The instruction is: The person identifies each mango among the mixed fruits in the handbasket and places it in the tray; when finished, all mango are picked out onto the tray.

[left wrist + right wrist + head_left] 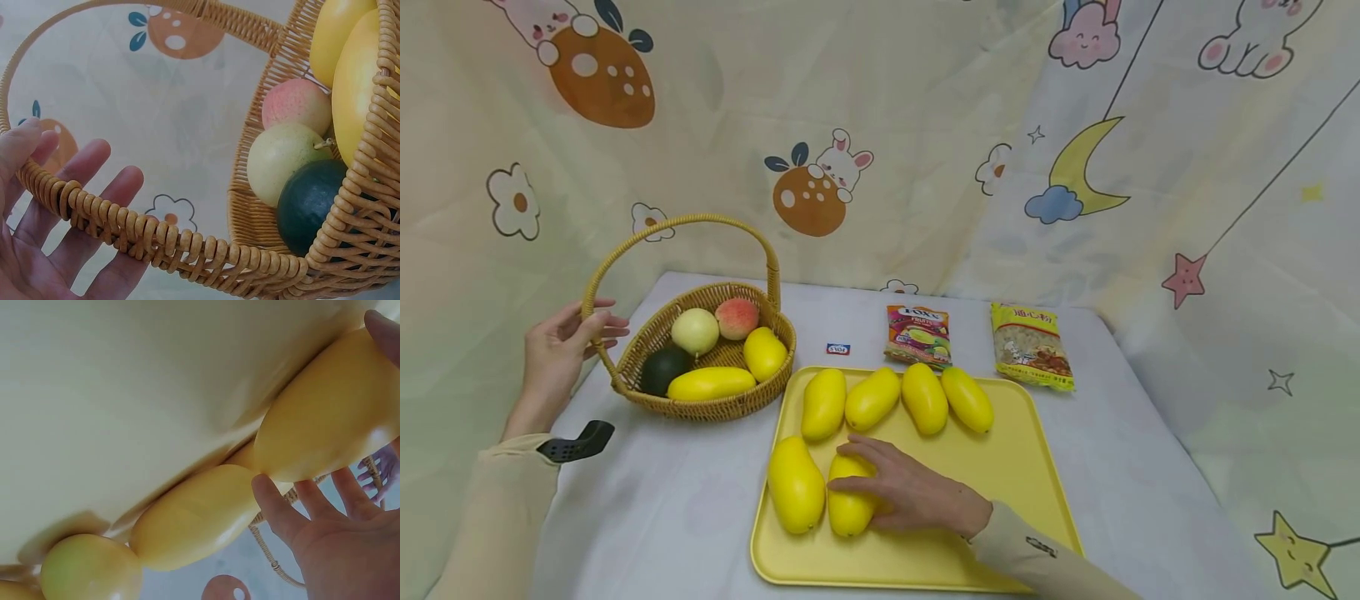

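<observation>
My right hand [913, 492] grips a yellow mango [848, 510] at the front of the yellow tray [985, 542]. In the right wrist view its thumb and fingers lie on opposite sides of the mango [331, 412]. Another mango [795, 485] lies just left of it, and several more form a row along the tray's back. At left, my left hand [553, 354] touches the handle of a wicker basket [715, 408], with extended, spread fingers behind the cane and the thumb in front. Inside are a peach [737, 318], a pale round pear [695, 331], a dark green avocado-like fruit [664, 371] and two mangoes [711, 384].
Behind the tray lie a small blue-and-red packet [838, 349], a Fox's fruits candy bag [917, 335] and a yellow macaroni bag [1032, 346]. A white cloth covers the table [647, 500]. A printed curtain [910, 150] hangs behind. The basket's tall handle arches above its rim.
</observation>
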A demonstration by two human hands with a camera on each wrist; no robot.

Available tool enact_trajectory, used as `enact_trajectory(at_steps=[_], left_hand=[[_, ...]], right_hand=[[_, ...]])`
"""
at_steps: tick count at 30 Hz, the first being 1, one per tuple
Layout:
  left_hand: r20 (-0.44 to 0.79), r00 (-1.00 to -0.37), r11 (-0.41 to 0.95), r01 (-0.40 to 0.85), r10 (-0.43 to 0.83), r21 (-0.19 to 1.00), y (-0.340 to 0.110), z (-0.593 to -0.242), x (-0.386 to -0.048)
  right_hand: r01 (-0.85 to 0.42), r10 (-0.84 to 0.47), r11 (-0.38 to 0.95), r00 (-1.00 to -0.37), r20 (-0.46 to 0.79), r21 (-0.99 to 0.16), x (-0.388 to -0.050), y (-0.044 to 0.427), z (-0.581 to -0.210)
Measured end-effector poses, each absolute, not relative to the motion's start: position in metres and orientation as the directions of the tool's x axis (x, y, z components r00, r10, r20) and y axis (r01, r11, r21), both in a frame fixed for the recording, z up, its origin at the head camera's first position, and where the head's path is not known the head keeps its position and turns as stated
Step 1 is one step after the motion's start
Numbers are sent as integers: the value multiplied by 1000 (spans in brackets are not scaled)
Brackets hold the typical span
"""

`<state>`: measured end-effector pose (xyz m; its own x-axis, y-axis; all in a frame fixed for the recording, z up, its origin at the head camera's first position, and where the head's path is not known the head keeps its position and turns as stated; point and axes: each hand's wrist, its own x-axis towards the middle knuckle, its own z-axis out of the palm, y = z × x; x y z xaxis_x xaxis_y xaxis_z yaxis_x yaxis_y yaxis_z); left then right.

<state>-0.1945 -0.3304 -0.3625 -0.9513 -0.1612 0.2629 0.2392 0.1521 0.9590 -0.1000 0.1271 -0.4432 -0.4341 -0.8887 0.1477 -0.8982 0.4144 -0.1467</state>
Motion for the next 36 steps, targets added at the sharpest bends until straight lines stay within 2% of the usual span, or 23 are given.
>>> enact_trajectory(at_steps=[5,11,14,17,22,28,36], left_hand=[[259,-952,166,232,-162,958,-330,-362,-194],[259,-951,193,225,-169,955,-331,-363,-194],[256,-952,209,219,-169,953,-331,-363,-194],[251,-953,197,217,-168,956,-331,-363,-194],[255,-951,200,220,-173,955,-331,-364,-195],[264,-951,130,245,-159,961,-330,-365,-196],[253,-952,197,218,-175,956,-331,-365,-194]], right_hand=[[-908,-902,391,-411,133,-151,-99,127,-438],[-936,-926,303,-333,176,-177,-105,119,-426],[-941,-928,276,-314,201,-194,-112,109,-418],[-931,-915,284,-335,224,-229,-123,97,-411],[-895,-882,340,-410,232,-288,-150,68,-400],[-874,-859,381,-455,234,-300,-185,25,-387],[-846,-846,451,-507,166,-285,-217,-20,-375]])
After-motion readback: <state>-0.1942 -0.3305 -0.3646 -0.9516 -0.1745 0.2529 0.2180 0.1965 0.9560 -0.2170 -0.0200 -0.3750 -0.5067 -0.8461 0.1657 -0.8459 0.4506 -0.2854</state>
